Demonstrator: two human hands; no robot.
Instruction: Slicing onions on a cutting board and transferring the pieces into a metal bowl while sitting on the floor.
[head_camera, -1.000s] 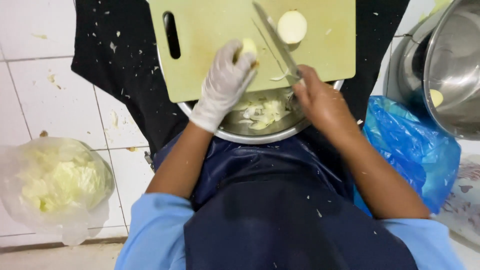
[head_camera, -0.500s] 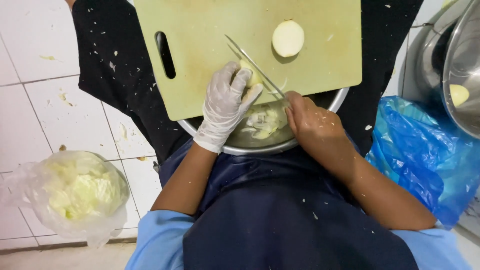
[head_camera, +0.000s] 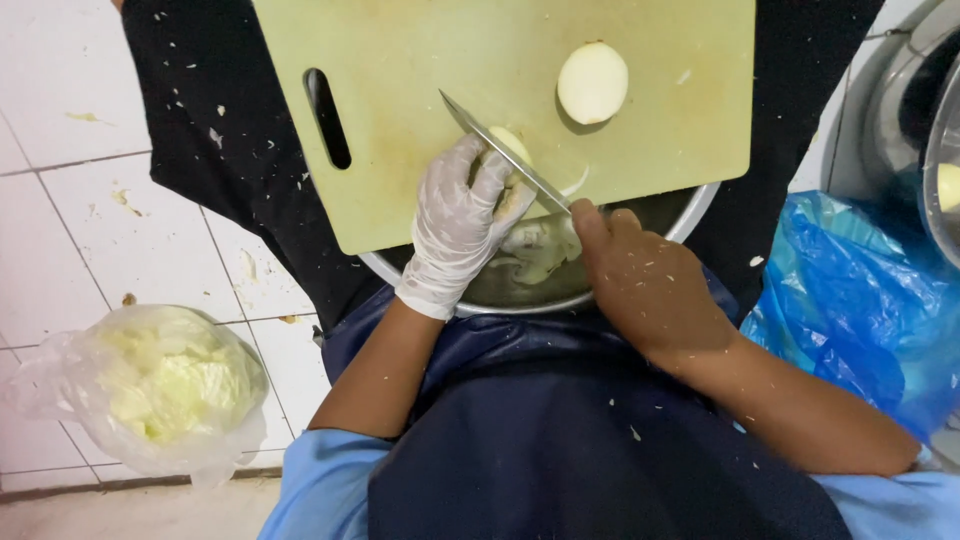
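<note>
Head view: gloved left hand (head_camera: 458, 222) pins an onion piece (head_camera: 507, 150) mid-frame on the cutting board (head_camera: 420, 90); right hand (head_camera: 645, 285), gripping the knife (head_camera: 505, 155), has swung its blade lower, slicing now.

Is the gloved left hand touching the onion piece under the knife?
Touching: the head view shows the left hand with its fingers wrapped onto the onion piece.

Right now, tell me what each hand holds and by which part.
The gloved left hand pins an onion piece from above on the cutting board. The bare right hand grips the knife by its handle.
</note>
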